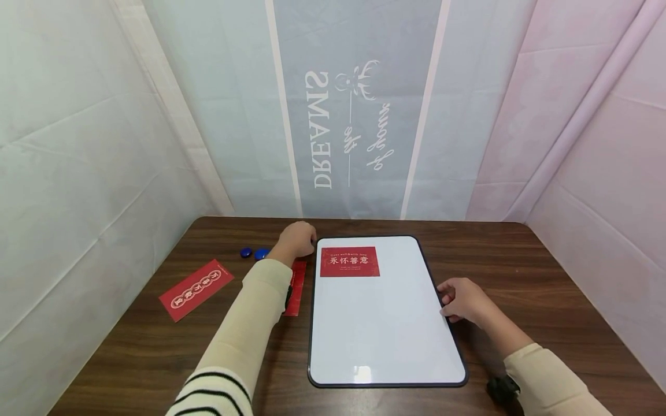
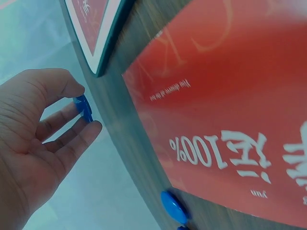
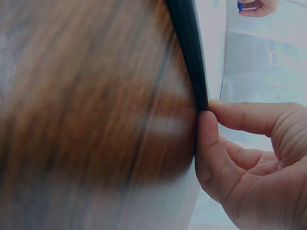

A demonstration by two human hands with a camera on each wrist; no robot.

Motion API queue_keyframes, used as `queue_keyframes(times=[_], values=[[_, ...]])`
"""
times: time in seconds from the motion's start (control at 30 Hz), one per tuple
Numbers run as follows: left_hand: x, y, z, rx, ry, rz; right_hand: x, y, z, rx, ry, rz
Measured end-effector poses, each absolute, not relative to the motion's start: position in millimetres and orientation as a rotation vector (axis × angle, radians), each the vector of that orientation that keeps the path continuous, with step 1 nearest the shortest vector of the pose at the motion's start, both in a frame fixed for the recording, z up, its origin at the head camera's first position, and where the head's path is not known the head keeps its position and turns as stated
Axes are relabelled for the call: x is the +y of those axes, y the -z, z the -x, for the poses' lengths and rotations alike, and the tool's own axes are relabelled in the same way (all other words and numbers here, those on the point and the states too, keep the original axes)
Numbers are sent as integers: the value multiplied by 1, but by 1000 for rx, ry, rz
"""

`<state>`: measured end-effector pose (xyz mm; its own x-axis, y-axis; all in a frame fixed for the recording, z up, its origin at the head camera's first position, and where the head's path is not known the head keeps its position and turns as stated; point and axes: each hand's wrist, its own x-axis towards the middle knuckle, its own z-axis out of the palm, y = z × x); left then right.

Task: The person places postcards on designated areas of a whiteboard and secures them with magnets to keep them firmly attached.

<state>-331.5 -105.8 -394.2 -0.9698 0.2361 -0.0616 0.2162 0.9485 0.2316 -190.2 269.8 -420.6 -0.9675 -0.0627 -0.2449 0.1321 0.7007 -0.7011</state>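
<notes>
A white board with a dark frame lies on the table, and a red card sits near its top left corner. My left hand is by that corner. In the left wrist view it pinches a small blue round magnet between thumb and fingers, clear of the table. The head view hides that magnet behind the hand. At the board's right edge, my right hand pinches the frame, thumb and forefinger meeting at the rim in the right wrist view.
Two more blue magnets lie at the back left. A red envelope rests at an angle on the left of the table. Another red card is partly covered by my left forearm. Cloth walls stand behind and at both sides.
</notes>
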Motion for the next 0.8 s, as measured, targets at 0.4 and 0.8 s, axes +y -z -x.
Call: queue_keyframes(times=[0.4, 0.8], values=[[-82, 397, 333, 3020, -286, -410, 269, 421, 189, 2666, 1122, -47], [-57, 397, 333, 3008, -308, -491, 269, 422, 190, 2670, 1111, -53]])
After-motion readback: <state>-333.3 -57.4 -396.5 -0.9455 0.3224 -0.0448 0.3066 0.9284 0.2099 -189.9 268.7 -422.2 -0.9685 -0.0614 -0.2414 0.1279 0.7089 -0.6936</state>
